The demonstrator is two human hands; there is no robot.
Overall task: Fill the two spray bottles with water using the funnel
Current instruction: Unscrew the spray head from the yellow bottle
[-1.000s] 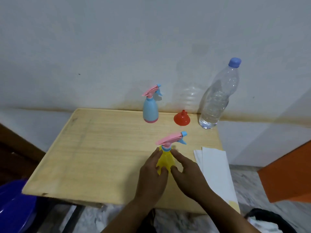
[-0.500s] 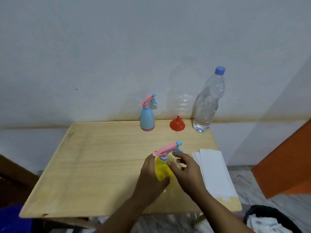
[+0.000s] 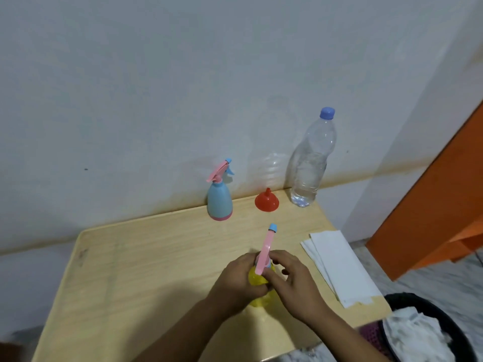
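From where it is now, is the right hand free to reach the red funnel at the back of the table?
Probably not yet: the right hand is pinching the neck of the yellow spray bottle. Once it lets go, the way to the red plastic funnel looks open, with bare wooden table between.

The nearer spray bottle (image 3: 257, 279) is translucent yellow, with a pink trigger head tipped by a light blue nozzle. The farther spray bottle (image 3: 219, 202) is pale blue with a pink base band, a pink trigger and a blue nozzle. The funnel (image 3: 266, 201) is red. The water bottle (image 3: 309, 165) is clear with a lilac-blue cap. The desk (image 3: 146, 270) is pale yellowish wood grain, the folded paper (image 3: 339, 265) white, the wall (image 3: 183, 74) greyish white, the panel (image 3: 441, 205) at right orange.
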